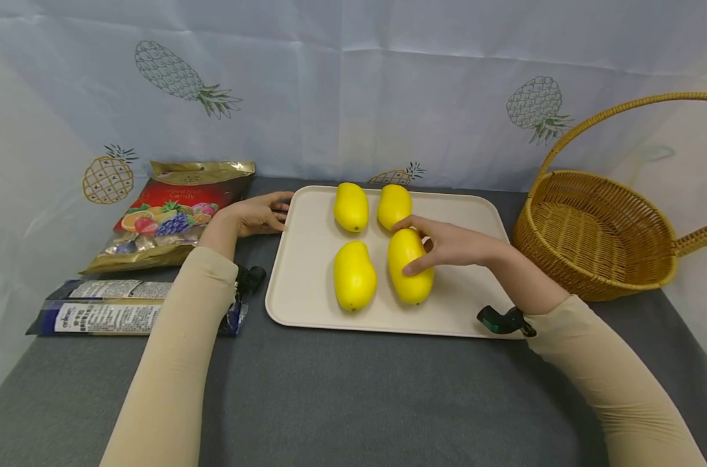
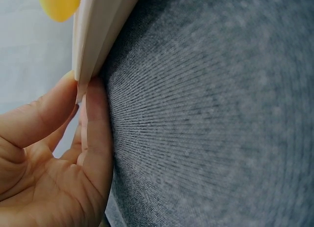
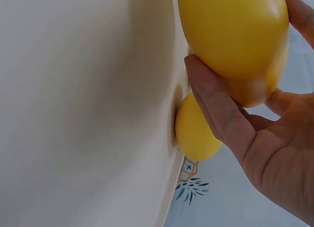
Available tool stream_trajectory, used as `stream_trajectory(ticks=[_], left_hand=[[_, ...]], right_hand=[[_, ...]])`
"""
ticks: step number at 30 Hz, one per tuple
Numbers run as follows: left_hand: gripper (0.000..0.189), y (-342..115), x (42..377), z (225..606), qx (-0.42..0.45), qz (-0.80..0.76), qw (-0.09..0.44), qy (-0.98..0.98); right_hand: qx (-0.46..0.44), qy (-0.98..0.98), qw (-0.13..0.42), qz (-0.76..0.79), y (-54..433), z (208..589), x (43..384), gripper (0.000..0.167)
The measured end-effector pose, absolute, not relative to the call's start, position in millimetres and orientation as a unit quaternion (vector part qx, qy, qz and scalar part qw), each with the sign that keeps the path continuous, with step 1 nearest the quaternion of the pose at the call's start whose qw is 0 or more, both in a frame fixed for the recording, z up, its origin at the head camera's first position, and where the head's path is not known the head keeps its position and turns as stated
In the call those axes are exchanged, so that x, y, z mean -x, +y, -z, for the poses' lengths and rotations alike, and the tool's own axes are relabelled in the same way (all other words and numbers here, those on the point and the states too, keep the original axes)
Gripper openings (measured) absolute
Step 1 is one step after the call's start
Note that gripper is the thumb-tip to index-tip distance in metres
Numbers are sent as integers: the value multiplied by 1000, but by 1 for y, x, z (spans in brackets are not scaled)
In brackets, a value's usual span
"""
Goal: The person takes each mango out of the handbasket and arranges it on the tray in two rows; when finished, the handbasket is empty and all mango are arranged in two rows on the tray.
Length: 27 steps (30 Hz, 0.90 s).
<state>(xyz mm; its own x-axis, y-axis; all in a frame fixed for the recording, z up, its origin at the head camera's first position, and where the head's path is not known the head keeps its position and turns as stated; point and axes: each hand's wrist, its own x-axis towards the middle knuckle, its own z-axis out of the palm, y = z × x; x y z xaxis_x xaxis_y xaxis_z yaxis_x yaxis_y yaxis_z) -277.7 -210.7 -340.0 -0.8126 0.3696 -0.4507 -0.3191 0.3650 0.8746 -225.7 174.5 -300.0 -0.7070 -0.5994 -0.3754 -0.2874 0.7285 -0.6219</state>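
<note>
My right hand point(image 1: 441, 245) grips a yellow mango point(image 1: 410, 275) over the right half of a cream tray point(image 1: 307, 285), thumb on the near side and fingers round its far end. The right wrist view shows this mango point(image 3: 235, 40) between thumb and fingers; whether it touches the tray I cannot tell. Three other yellow mangoes lie on the tray: one front left point(image 1: 354, 277), one back left point(image 1: 351, 207) and one behind my right hand point(image 1: 394, 206). My left hand point(image 1: 254, 214) pinches the tray's left rim, its thumb above and fingers beneath in the left wrist view.
A wicker basket point(image 1: 651, 253) with a tall handle stands right of the tray. At the left lie a red and gold candy bag point(image 1: 172, 217) and a dark blue packet point(image 1: 108, 318), partly behind my left sleeve. A pineapple-print curtain point(image 1: 353, 97) hangs behind the grey tabletop point(image 1: 353, 395).
</note>
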Motion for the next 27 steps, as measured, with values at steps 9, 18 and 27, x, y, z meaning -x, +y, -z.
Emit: stream_trajectory(ticks=[9,18,27], left_hand=[[86,-210,279,340,-16,-564,308,766],[87,-210,279,341,-13,-559,307,770],[87,-210,280,342,-9,-555,306,773]], right_hand=[[244,876,316,270,173,305,224,81],[233,867,344,274,170,308,224,80],[212,862,366,280,167,314,225,85]])
